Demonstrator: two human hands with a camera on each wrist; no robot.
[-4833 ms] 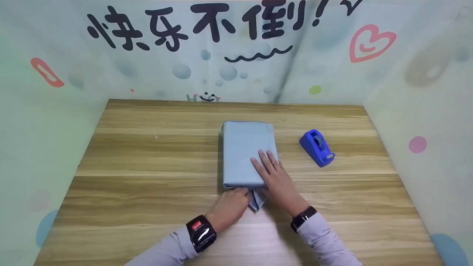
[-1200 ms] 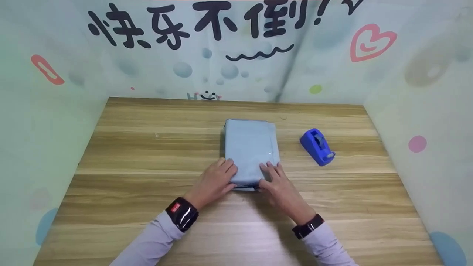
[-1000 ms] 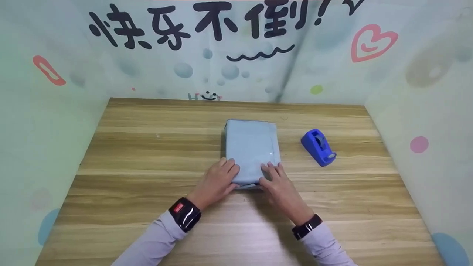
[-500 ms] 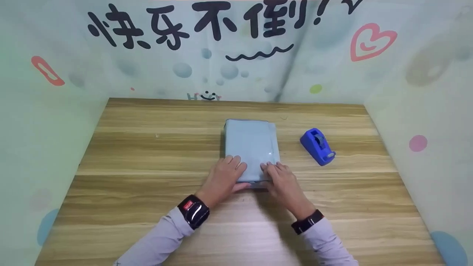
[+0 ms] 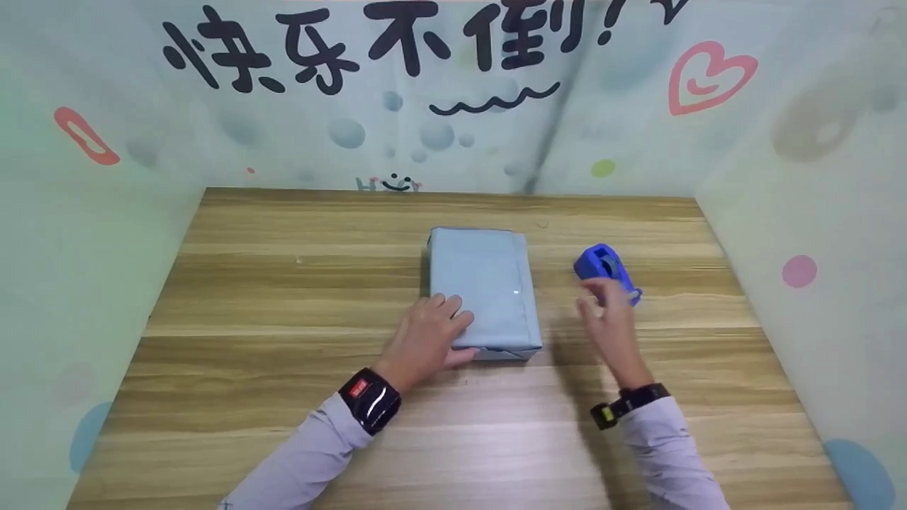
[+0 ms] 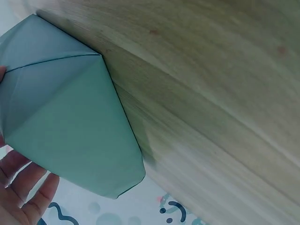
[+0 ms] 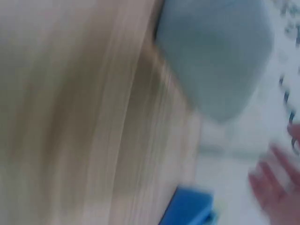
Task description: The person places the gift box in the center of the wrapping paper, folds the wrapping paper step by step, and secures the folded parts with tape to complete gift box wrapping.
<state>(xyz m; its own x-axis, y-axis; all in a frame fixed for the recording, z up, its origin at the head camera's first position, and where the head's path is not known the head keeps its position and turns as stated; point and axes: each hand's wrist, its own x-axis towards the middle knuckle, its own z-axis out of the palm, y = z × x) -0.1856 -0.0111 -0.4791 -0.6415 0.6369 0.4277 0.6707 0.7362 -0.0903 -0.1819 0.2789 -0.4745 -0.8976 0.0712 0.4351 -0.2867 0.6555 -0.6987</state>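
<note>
A parcel wrapped in light blue paper (image 5: 482,276) lies on the table, with folded paper at its near end. My left hand (image 5: 425,338) holds its near left corner, fingers over the top and thumb along the folded end. In the left wrist view, its fingers (image 6: 33,192) rest on the parcel's top, and a crease (image 6: 54,61) crosses the folded end. My right hand (image 5: 611,322) is off the parcel, fingers loosely bent around nothing. In the head view it overlaps the near part of a blue tape dispenser (image 5: 599,261). The right wrist view is blurred.
The wood-grain table (image 5: 283,304) runs back to a printed backdrop (image 5: 283,142) with black lettering. Similar printed panels stand along the left and right sides. The tape dispenser is right of the parcel.
My right hand has let go of the parcel's near right corner and moved right to the tape dispenser. Earlier, a paper flap stuck out at the near end; now it lies folded up against it.
</note>
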